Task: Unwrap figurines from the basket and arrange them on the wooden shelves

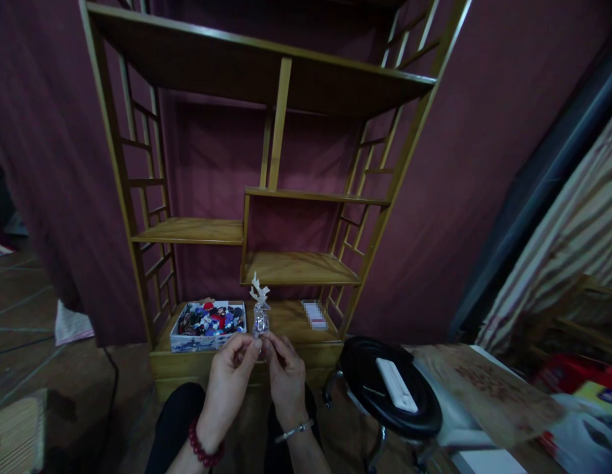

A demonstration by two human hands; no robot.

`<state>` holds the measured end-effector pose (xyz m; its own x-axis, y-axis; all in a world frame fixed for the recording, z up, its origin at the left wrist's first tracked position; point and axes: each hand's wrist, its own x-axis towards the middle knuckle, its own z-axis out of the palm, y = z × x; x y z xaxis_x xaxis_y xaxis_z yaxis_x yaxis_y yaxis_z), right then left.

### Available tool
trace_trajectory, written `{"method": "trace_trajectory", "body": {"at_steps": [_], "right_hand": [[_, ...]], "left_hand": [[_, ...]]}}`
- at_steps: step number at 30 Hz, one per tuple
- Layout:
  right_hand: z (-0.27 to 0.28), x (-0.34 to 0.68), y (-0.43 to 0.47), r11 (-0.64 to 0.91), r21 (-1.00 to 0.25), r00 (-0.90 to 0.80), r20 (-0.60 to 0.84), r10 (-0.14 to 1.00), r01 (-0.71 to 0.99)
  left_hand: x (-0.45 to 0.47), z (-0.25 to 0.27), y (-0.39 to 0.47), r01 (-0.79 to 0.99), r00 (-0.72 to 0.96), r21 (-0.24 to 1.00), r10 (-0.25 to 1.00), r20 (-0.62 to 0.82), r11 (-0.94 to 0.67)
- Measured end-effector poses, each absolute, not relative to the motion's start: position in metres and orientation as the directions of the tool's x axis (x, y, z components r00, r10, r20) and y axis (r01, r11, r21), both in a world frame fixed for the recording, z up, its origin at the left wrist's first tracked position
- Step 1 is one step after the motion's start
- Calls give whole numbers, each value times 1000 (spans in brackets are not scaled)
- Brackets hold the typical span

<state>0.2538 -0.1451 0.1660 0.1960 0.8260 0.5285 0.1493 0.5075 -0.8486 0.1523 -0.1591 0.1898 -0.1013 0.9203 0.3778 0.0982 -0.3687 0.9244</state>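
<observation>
Both hands meet low in the middle of the head view, around the base of a small figurine point(261, 318). It looks clear and shiny, stands upright, and has pale antler-like branches at its top. My left hand point(232, 368), with a red bead bracelet on the wrist, pinches it from the left. From the other side my right hand point(286, 372), wearing a silver bangle, pinches it as well. The fingers cover its lowest part. Just behind and to the left, a box point(201, 344) full of small colourful pieces sits on the bottom shelf.
A wooden shelf unit point(201, 230) with stepped boards stands ahead against a dark red curtain point(454, 217). A blurred white card point(314, 315) lies on its bottom board. To the right is a black wheeled stool point(358, 368) bearing a white oblong object point(396, 385).
</observation>
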Motion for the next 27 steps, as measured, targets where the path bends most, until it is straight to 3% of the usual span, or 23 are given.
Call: {"method": "trace_trajectory", "body": {"at_steps": [27], "right_hand": [[191,283,-133,530,-845,249,529,811,72]], "left_hand": [[172,223,-148,178,84,818,837,541,-546]]}}
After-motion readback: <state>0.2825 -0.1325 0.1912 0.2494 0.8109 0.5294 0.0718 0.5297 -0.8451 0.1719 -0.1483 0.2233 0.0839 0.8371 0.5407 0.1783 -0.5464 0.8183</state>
